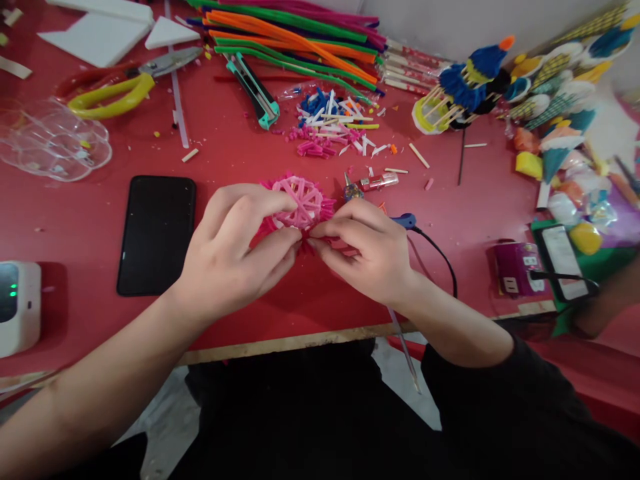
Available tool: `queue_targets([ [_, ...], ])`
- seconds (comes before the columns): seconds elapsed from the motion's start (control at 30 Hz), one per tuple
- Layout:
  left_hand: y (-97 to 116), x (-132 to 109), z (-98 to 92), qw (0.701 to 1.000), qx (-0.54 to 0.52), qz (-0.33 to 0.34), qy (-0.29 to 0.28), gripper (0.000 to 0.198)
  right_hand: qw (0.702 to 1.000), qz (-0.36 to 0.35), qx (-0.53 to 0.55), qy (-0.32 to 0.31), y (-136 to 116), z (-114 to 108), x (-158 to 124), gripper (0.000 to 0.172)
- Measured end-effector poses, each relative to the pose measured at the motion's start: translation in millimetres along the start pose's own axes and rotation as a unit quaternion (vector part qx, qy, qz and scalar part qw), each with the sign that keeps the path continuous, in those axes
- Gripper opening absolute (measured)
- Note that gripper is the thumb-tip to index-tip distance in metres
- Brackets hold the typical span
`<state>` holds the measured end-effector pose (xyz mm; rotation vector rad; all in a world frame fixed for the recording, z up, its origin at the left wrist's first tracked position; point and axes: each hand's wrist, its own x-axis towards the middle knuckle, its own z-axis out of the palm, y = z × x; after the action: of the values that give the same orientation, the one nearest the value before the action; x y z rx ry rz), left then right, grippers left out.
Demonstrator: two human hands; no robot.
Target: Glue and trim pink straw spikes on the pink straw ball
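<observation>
Between my hands, over the red table, is a round pink craft piece (300,200) with spoke-like strips across its top and a fringed edge. My left hand (235,243) grips its left and near side, thumb and fingers closed round the rim. The fingertips of my right hand (367,247) are pinched together at the near edge, meeting the left fingertips at a small dark-pink bit there. What exactly the right fingers pinch is too small to make out. Just beyond my right hand lies a blue-handled glue gun (404,221) with a black cord, partly hidden by the hand.
A black phone (157,233) lies left of my hands. Farther back are a teal box cutter (254,93), yellow-handled pliers (113,97), colourful pipe cleaners (300,40) and a heap of cut scraps (335,117). A purple power socket (517,267) sits at right, near a blurred arm.
</observation>
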<state>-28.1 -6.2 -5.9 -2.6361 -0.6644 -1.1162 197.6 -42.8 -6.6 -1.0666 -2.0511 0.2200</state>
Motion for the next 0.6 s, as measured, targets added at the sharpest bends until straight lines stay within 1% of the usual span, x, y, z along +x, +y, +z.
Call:
queue_targets([
  [0.03, 0.8, -0.3, 0.0, 1.000, 0.002, 0.001, 0.005, 0.017, 1.000, 0.003, -0.001, 0.000, -0.1, 0.2, 0.0, 0.009],
  [0.17, 3.6, -0.4, 0.4, 1.000, 0.007, -0.020, -0.010, 0.016, 1.000, 0.010, -0.011, 0.006, -1.8, 1.3, -0.2, 0.009],
  [0.33, 5.3, -0.1, 2.8, 0.999, 0.008, -0.030, 0.007, 0.017, 0.999, 0.009, -0.033, 0.030, -5.4, 5.2, -0.1, 0.010],
  [0.6, 3.5, 2.2, 4.3, 0.999, 0.045, -0.018, 0.023, 0.015, 0.998, 0.010, -0.048, 0.027, -7.1, 8.3, -1.6, 0.015],
])
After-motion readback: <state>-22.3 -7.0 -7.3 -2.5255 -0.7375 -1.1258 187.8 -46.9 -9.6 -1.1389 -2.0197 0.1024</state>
